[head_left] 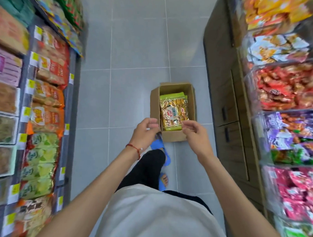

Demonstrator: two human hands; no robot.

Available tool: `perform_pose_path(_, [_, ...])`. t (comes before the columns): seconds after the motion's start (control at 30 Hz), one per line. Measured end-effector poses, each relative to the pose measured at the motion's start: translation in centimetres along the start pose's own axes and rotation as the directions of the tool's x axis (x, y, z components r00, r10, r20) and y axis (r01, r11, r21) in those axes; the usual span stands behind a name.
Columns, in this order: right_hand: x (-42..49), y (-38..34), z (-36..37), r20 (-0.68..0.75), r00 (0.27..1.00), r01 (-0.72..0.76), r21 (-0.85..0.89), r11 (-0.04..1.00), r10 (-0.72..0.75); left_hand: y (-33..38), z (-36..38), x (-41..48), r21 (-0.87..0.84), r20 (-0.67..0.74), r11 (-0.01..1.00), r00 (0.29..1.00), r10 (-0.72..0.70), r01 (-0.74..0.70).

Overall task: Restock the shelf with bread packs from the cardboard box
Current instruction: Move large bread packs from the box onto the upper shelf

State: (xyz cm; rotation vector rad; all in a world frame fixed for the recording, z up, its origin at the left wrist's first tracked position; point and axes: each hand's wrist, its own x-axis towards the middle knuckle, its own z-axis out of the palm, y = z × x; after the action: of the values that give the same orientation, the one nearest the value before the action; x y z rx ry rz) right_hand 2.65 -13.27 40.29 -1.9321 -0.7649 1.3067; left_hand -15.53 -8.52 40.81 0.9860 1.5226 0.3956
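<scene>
Left hand [145, 132] and right hand [196, 134]: fingers loosely curled, both empty. Cardboard box [172, 135] sits on the floor [133, 83] just beyond them, bread pack [173, 110] inside.

Green-gold bread pack [173, 112] lies flat in open cardboard box [172, 135].

Both arms reach forward and down; left hand [146, 132] and right hand [194, 133] are close together; fingers loosely curled, empty.

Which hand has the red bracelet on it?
The left hand. A red string bracelet goes round its wrist, while the right hand has a bare wrist.
</scene>
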Motion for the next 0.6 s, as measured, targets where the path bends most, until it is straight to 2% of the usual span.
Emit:
perform_pose_path(0.2, [6.5, -1.2, -2.0, 0.047, 0.996, -0.065, -0.107, 0.992, 0.07, 1.4, 3.0, 6.3, 0.008, -0.044, 0.993, 0.992, -0.118, 0.118])
perform_pose_path(0.4, [13.0, -1.6, -3.3, 0.105, 0.987, -0.087, -0.263, 0.961, 0.119, 1.6, 5.5, 12.6, 0.05, -0.018, 0.976, 0.978, -0.21, 0.211])
perform_pose_path(0.6, [20.7, -1.0, -3.8, 0.21, 0.966, -0.056, -0.405, 0.913, 0.152, 0.6, 7.3, 17.5, 0.132, -0.13, 0.954, 0.959, -0.251, 0.267])
